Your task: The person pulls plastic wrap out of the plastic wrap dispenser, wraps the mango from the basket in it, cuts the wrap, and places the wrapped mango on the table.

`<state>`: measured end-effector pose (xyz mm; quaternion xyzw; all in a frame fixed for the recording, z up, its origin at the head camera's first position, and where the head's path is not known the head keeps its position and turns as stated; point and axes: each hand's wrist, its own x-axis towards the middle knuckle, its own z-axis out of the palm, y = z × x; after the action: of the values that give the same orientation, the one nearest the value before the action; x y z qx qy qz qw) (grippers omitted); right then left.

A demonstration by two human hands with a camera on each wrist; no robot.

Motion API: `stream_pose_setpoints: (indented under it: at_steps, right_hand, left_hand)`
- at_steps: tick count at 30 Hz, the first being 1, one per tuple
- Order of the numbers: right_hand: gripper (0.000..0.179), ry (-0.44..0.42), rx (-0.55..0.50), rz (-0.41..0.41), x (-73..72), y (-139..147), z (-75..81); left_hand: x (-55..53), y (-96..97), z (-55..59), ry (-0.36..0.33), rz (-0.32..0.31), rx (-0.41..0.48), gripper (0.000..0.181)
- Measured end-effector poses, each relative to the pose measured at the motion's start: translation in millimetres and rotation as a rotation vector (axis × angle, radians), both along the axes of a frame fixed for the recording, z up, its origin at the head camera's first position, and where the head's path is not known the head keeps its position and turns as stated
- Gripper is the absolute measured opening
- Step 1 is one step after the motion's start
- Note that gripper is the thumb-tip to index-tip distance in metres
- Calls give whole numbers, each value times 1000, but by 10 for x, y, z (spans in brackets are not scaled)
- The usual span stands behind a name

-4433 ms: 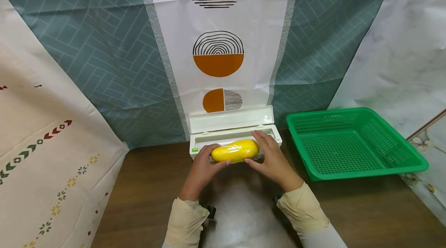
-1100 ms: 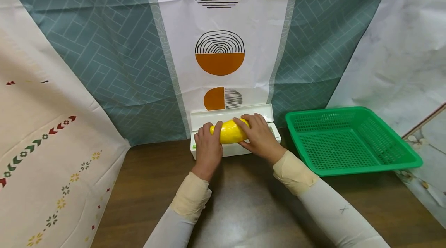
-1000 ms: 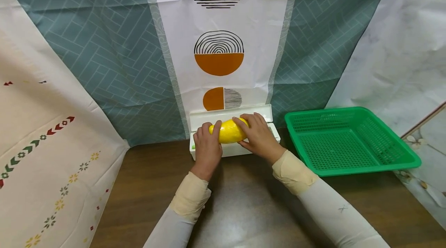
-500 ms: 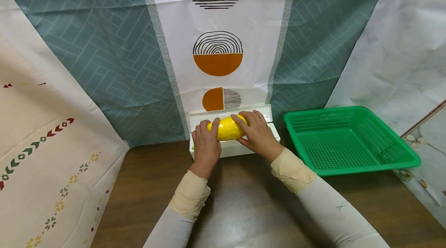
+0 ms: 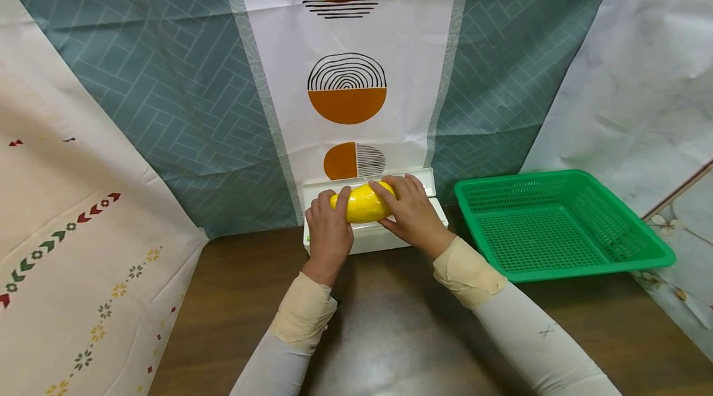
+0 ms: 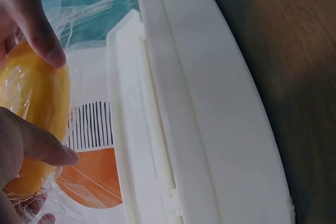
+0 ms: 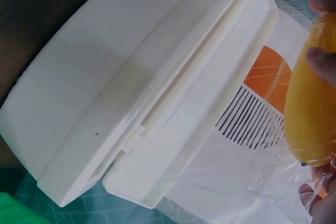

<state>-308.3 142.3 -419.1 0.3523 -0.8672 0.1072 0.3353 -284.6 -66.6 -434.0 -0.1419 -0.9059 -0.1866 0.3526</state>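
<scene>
A long yellow fruit [image 5: 363, 205], mango-like in shape, is held by both hands over a white cling film dispenser [image 5: 384, 241] whose lid [image 5: 427, 182] stands raised at the back. My left hand [image 5: 328, 229] grips its left end, thumb on the near side in the head view. The right end is in my right hand [image 5: 414, 216], fingers curled round it. Clear cling film [image 7: 262, 179] clings to the fruit and hangs in loose folds beside it in the right wrist view. Crumpled film [image 6: 52, 200] also bunches beneath the left fingers in the left wrist view.
A green plastic basket [image 5: 557, 241] stands to the right of the dispenser on the brown table [image 5: 234, 322]. Behind it hangs a patterned cloth [image 5: 223, 105]. Cream floral cloth [image 5: 72, 229] borders the left side.
Since the oldest frame, the fruit has moved back and up over the dispenser, and the hands have turned to grip it from above. In the last second it shifted slightly farther back.
</scene>
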Motion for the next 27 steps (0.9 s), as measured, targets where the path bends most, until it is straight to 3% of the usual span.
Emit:
stream_pose_setpoints:
  at_steps: [27]
  right_hand:
    - [89, 51, -32, 28, 89, 14, 227]
  left_hand:
    - [67, 5, 196, 7, -25, 50, 62]
